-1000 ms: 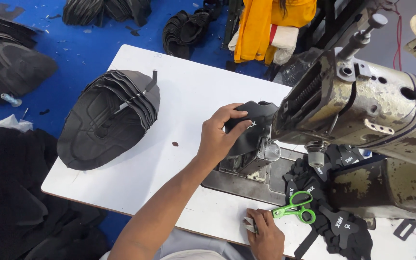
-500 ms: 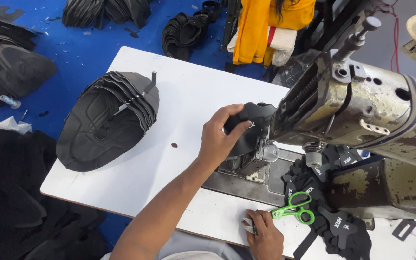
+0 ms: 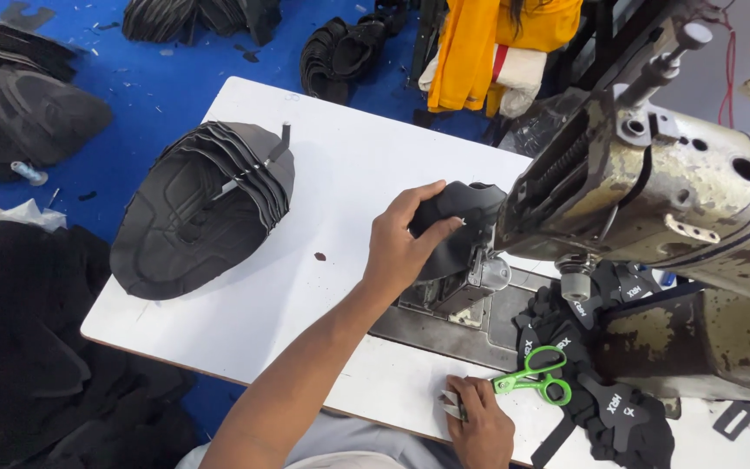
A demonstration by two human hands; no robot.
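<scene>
Black curved fabric piece (image 3: pixel 460 227), folded at the sewing machine (image 3: pixel 653 191); left hand (image 3: pixel 405 243) grip clamped on it; right hand (image 3: pixel 479 426) grip unclear.

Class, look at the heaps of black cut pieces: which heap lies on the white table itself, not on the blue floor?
The fanned stack of black pieces on the white table, beside the left hand; the other heaps lie on the floor.

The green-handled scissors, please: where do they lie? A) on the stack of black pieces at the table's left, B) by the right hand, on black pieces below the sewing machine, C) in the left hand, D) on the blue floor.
B: the green-handled scissors lie beside the right hand.
</scene>
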